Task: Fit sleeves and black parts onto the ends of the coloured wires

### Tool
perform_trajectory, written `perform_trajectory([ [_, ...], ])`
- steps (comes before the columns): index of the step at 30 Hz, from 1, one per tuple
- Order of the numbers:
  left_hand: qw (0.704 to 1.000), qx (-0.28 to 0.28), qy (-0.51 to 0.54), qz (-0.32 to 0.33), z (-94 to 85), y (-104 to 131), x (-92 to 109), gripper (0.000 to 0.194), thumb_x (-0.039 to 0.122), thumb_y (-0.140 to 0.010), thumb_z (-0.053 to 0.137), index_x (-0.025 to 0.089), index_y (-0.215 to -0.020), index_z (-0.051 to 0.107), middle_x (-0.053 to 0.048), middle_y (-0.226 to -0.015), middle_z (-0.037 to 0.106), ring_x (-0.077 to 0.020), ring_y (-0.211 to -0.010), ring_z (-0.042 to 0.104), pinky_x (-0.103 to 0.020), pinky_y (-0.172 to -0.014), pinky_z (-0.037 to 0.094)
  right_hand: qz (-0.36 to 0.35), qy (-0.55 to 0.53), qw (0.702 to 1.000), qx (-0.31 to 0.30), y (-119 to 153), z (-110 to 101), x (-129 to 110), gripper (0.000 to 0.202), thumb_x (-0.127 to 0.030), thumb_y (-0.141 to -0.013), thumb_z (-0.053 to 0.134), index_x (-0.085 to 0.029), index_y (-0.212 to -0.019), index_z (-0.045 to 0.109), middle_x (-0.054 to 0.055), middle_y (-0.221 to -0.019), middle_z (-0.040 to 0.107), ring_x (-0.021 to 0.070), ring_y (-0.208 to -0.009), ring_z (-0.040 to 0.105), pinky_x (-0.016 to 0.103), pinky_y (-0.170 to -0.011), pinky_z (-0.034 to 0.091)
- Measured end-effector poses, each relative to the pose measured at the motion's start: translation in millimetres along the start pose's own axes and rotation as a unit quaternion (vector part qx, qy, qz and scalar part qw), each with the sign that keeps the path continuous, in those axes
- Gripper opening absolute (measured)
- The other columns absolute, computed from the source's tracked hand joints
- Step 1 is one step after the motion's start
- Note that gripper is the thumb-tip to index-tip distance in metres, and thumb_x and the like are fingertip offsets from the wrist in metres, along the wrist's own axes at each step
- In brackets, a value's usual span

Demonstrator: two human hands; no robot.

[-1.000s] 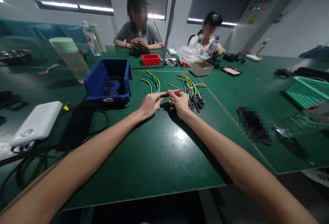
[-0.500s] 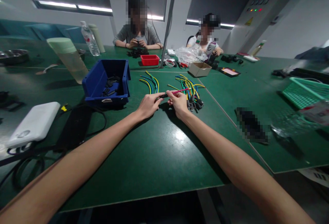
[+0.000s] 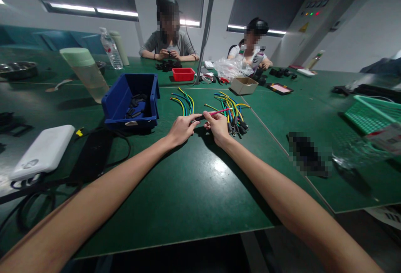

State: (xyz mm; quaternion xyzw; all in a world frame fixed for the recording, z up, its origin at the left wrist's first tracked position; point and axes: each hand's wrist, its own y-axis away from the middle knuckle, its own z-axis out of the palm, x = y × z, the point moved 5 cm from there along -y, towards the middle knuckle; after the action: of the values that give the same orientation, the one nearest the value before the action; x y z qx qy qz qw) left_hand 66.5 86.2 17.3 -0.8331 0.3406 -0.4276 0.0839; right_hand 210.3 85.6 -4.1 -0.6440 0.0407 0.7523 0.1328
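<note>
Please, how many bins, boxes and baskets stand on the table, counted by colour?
Blue bin: 1
Red bin: 1
Brown box: 1
Green basket: 1
Total: 4

Your left hand point(image 3: 181, 128) and right hand point(image 3: 218, 126) pinch a pink wire point(image 3: 216, 113) between them, beside the blue bin point(image 3: 131, 102).

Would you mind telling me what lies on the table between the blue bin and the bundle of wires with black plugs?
In the head view, a small fan of loose wires lies between the blue bin and the plugged bundle.
</note>
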Motion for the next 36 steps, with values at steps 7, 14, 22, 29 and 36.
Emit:
perform_trajectory([
  [7,1.000,-0.002,0.009,0.002,-0.2,0.2,-0.2,0.035,0.024,-0.090,0.047,0.019,-0.123,0.059,-0.005,-0.092,0.070,-0.0103,-0.052,0.059,-0.025,-0.063,0.049,0.004,-0.007,1.000,-0.023,0.2,1.2,-1.1,0.041,-0.049,-0.063,0.074,-0.013,-0.079,0.065,-0.001,-0.063,0.061,0.0059,-0.044,0.051,0.019,-0.041,0.036],
  [14,1.000,-0.001,-0.005,-0.002,0.5,1.2,-0.9,0.035,0.027,-0.090,0.049,0.018,-0.122,0.059,-0.003,-0.080,0.070,-0.0108,-0.051,0.059,-0.023,-0.059,0.047,-0.003,0.000,1.000,-0.013,-0.4,1.1,1.2,0.040,-0.051,-0.065,0.072,-0.015,-0.080,0.063,-0.002,-0.063,0.060,0.0062,-0.043,0.051,0.019,-0.040,0.037],
  [22,1.000,-0.010,0.001,-0.008,2.0,2.4,-2.5,0.034,0.027,-0.089,0.050,0.018,-0.121,0.060,-0.005,-0.088,0.071,-0.0104,-0.051,0.061,-0.023,-0.058,0.047,-0.020,-0.002,1.000,-0.004,0.2,1.4,1.9,0.039,-0.050,-0.065,0.071,-0.017,-0.082,0.060,-0.004,-0.060,0.059,0.0068,-0.042,0.051,0.019,-0.039,0.036],
  [29,1.000,-0.009,0.003,-0.007,1.6,2.6,-2.3,0.032,0.028,-0.088,0.052,0.017,-0.116,0.062,-0.006,-0.089,0.072,-0.0107,-0.051,0.061,-0.023,-0.058,0.048,-0.031,0.005,1.000,0.000,3.6,1.9,-0.8,0.038,-0.047,-0.065,0.071,-0.018,-0.086,0.058,-0.006,-0.056,0.056,0.0074,-0.041,0.050,0.019,-0.039,0.036],
  [36,1.000,-0.007,-0.010,-0.006,2.2,1.9,-2.6,0.032,0.028,-0.088,0.051,0.017,-0.116,0.063,-0.007,-0.093,0.071,-0.0110,-0.051,0.060,-0.025,-0.062,0.050,-0.029,0.012,0.999,0.013,4.7,1.4,-1.4,0.040,-0.046,-0.065,0.071,-0.019,-0.089,0.054,-0.007,-0.056,0.055,0.0083,-0.041,0.051,0.020,-0.040,0.037],
])
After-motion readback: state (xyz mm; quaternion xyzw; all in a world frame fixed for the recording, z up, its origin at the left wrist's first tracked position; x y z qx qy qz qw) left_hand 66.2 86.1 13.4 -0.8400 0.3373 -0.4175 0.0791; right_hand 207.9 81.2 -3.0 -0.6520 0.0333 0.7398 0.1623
